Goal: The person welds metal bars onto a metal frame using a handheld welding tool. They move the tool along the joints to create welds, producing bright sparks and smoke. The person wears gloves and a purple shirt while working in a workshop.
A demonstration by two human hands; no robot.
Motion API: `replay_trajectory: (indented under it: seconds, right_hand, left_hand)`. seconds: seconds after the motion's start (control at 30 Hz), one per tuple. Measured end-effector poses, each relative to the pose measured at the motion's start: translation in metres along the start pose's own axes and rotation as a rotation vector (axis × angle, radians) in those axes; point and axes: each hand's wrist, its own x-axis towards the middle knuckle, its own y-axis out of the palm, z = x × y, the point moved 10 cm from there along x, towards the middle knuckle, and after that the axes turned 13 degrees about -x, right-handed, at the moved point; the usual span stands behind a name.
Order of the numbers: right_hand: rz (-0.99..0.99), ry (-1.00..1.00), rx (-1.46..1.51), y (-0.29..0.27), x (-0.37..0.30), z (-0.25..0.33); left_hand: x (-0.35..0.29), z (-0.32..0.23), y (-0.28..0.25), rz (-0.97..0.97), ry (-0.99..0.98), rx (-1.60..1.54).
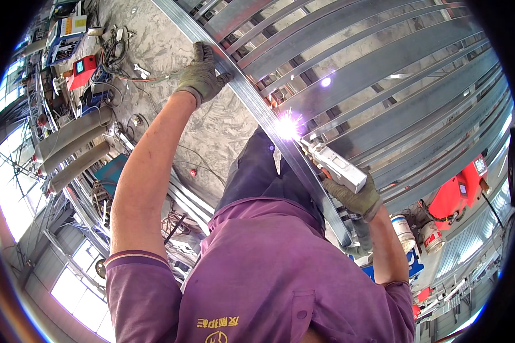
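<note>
My right hand (355, 197), in a grey-green work glove, is closed around a white, boxy handheld welding torch (339, 166). The torch's nozzle points up and left at a bright violet-white arc with flying sparks (289, 126), on a steel rail (250, 98). That rail forms the near edge of a large metal frame and runs diagonally above my legs. Further up the same rail, my gloved left hand (203, 77) rests against its outer edge with thumb and fingers apart. Glare hides the spot being welded.
Many parallel steel slats (377, 74) spread across the frame to the right. Cables (117, 54) and a red machine (83, 70) lie on the floor at left. Large grey tubes (74, 134) are stacked below them. Another red machine (455, 191) and buckets (403, 231) stand at right.
</note>
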Motion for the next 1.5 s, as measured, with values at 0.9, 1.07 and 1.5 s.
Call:
replay_trajectory:
  seconds: [0.9,1.07,1.5]
  right_hand:
    - [-0.33,-0.134,0.015,-0.026,-0.063,0.007]
    - [-0.313,0.079,0.097,-0.011,-0.072,0.003]
    - [-0.523,0.128,0.258,0.069,-0.145,0.029]
  left_hand:
    - [-0.007,-0.008,-0.007,-0.023,-0.031,0.06]
    - [-0.007,-0.019,-0.016,0.031,-0.077,0.145]
    - [0.028,-0.208,-0.023,0.403,0.364,-0.083]
